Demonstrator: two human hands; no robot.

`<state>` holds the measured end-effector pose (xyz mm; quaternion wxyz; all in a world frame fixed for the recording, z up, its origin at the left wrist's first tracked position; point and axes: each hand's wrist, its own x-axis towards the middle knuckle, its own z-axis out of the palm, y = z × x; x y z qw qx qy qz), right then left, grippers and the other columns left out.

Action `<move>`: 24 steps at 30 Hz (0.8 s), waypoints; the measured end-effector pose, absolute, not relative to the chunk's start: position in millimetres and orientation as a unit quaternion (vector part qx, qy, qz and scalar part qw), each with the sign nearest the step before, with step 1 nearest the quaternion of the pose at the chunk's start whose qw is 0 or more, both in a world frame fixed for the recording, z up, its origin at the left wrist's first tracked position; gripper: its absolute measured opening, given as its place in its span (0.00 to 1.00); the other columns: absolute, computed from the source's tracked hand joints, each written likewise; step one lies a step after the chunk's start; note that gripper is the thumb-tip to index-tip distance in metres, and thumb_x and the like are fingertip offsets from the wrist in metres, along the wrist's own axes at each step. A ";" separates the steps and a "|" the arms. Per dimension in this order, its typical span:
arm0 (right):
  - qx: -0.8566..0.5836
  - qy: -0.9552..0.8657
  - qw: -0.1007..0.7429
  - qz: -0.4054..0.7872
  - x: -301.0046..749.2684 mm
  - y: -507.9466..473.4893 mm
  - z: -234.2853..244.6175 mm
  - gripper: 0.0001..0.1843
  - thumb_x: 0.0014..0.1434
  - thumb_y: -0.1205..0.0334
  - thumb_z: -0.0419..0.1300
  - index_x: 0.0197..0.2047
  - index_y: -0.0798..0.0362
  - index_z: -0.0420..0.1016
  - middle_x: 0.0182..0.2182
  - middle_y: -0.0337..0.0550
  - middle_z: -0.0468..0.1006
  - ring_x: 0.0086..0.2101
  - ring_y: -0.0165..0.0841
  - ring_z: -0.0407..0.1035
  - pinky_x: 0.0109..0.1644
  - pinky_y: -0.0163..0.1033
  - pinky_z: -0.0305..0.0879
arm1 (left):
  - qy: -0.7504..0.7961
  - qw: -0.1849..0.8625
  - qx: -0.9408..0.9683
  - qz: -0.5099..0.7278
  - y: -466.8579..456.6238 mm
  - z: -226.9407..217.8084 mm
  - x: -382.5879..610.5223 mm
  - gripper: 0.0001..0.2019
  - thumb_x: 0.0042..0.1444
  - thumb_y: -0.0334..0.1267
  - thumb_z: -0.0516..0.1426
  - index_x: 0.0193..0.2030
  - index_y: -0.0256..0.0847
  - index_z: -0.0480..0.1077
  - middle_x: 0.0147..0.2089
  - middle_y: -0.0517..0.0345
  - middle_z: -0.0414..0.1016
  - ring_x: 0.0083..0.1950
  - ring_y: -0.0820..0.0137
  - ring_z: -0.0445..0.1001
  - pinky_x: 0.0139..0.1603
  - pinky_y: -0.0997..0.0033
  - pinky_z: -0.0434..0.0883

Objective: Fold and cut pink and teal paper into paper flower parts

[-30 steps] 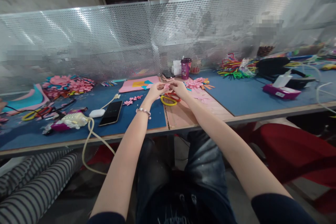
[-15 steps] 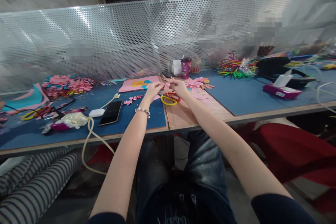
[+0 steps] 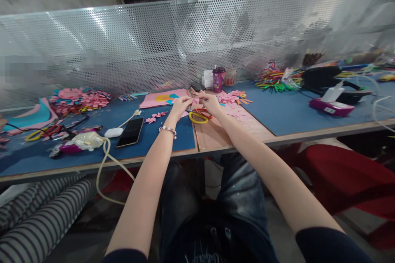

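Between my two hands is a small pink paper piece (image 3: 195,101), pinched at both sides above the table. My left hand (image 3: 181,106) has its fingers closed on the left end. The fingers of my right hand (image 3: 209,102) are closed on the right end. Just below lie scissors (image 3: 198,118) with yellow and red handles. Behind my left hand are pink sheets (image 3: 148,100) with a yellow and a blue piece on top. Several small pink pieces (image 3: 156,117) lie left of my left hand. Right of my right hand is a heap of pink cut strips (image 3: 230,98).
A phone (image 3: 131,132), a white earbud case (image 3: 114,132) and a glue gun (image 3: 80,143) with its cord lie to the left. A purple cup (image 3: 219,80) stands by the perforated metal screen (image 3: 148,49). A purple box (image 3: 331,107) and colourful pipe cleaners (image 3: 277,78) are at right.
The pink paper piece shows a little more between my fingertips, its angle slightly changed. My arms and the things on the table stay in place.
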<state>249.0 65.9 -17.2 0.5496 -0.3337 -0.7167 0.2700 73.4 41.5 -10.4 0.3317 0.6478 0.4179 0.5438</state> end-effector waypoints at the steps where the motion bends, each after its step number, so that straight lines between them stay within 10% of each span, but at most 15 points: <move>1: -0.336 -0.719 0.549 0.263 248.7 64.3 -16.3 0.18 0.52 0.71 0.54 0.42 0.58 0.83 0.32 0.45 0.80 0.28 0.31 0.70 0.32 0.35 0.68 | 0.419 0.330 0.648 0.544 41.7 -10.6 73.4 0.12 0.52 0.44 0.61 0.38 0.38 0.78 0.38 0.53 0.79 0.39 0.68 0.74 0.39 0.72 0.71; 24: -0.339 -0.774 0.517 0.134 241.7 63.9 -20.2 0.14 0.56 0.70 0.60 0.43 0.55 0.83 0.38 0.44 0.83 0.33 0.32 0.72 0.42 0.37 0.68 | 0.412 0.373 0.604 0.571 44.9 -14.8 75.8 0.07 0.48 0.36 0.59 0.23 0.37 0.68 0.22 0.63 0.65 0.27 0.73 0.70 0.34 0.72 0.72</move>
